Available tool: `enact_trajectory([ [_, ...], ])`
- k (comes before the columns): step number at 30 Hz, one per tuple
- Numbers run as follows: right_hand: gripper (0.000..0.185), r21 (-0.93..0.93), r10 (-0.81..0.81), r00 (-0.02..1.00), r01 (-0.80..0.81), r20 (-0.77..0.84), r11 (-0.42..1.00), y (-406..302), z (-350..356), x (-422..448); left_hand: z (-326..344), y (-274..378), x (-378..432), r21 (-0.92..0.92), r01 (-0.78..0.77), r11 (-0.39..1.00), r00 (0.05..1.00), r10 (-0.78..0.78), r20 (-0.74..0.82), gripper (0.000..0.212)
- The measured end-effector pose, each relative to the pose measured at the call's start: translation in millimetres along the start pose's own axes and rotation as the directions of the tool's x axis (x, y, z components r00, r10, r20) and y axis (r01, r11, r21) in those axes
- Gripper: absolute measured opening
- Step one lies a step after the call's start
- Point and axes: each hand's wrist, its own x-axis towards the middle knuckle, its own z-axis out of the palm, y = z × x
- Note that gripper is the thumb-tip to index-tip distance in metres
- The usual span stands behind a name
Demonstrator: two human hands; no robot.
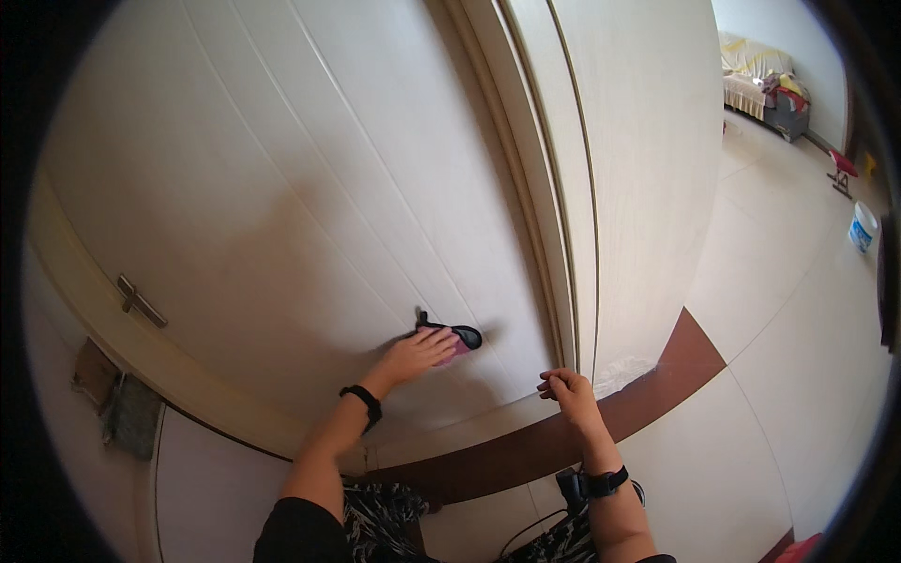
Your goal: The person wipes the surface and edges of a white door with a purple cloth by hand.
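My left hand (415, 359) lies flat over a pink cloth pad (462, 345) with black edging and a small black loop, pressing it against a white panelled door (317, 176). The hand hides part of the pad, and its exact kind is unclear. Lower right of it, my right hand (571, 394) hovers by the foot of the door frame (514, 162), fingers loosely bent with nothing seen in them. Both wrists wear black bands.
A metal lever handle (141, 301) sits at the door's left. Brown tile edging (493, 461) runs along the floor below. To the right are a covered sofa (746, 91), a small red-topped stool (842, 165) and a white-and-blue bucket (861, 229).
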Motion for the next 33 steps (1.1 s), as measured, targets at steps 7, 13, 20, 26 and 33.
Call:
enact_trajectory([
  [7, 0.023, -0.086, -0.031, 0.993, 0.021, -0.113, 0.996, 6, -30, 1, -124, -160, 58, 0.103, 0.258, 0.961, 0.869, -0.184, -0.458, 0.043],
  [13, 0.023, -0.052, -0.002, 1.0, 0.003, 0.011, 0.999, -2, 10, 4, -228, -271, 59, 0.016, 0.763, 0.646, 0.425, -0.483, -0.765, 0.047],
  [20, 0.024, -0.14, -0.005, 1.0, 0.0, -0.031, 0.99, 7, 2, 1, -142, -145, 126, 0.033, 0.572, 0.82, 0.707, -0.472, -0.527, 0.045],
  [26, 0.024, -0.181, -0.044, 0.999, 0.038, -0.028, 0.983, 0, 4, 0, -46, -14, 104, 0.084, 0.243, 0.966, 0.96, -0.227, -0.161, 0.049],
  [33, 0.024, -0.205, -0.063, 0.997, 0.054, -0.038, 0.977, 17, -1, 8, -2, 22, 43, -0.171, 0.034, 0.985, 0.999, -0.039, -0.021, 0.051],
])
